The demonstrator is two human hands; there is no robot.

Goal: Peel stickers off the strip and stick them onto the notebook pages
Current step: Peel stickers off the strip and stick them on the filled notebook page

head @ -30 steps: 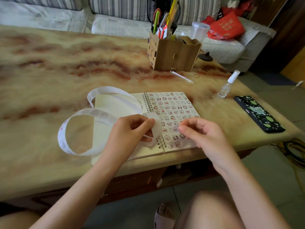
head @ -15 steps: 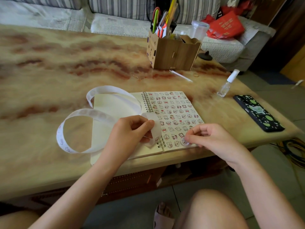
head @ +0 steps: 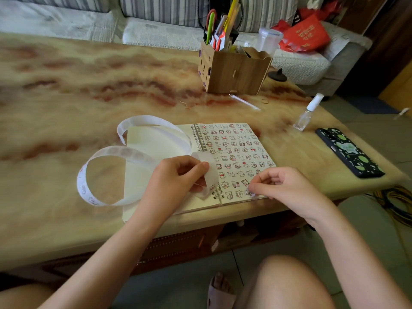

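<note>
The bench [head: 66, 97] carries the notebook [head: 156, 139], open, with its right page almost full of stickers and its left page bare. The strip [head: 133, 153] loops over the left page and off onto the bench. The left hand [head: 174, 181] holds the strip's near end in a closed grip by the spine. The right hand [head: 285, 188] has a narrow grip, fingertips [head: 253, 188] down on a sticker [head: 250, 194] at the page's near edge.

To seat it well, rub from the middle outward, level with its row and inside the edge. Whether the right grip pinches or only presses, I cannot tell. The left fingers hide the strip's next sticker.
</note>
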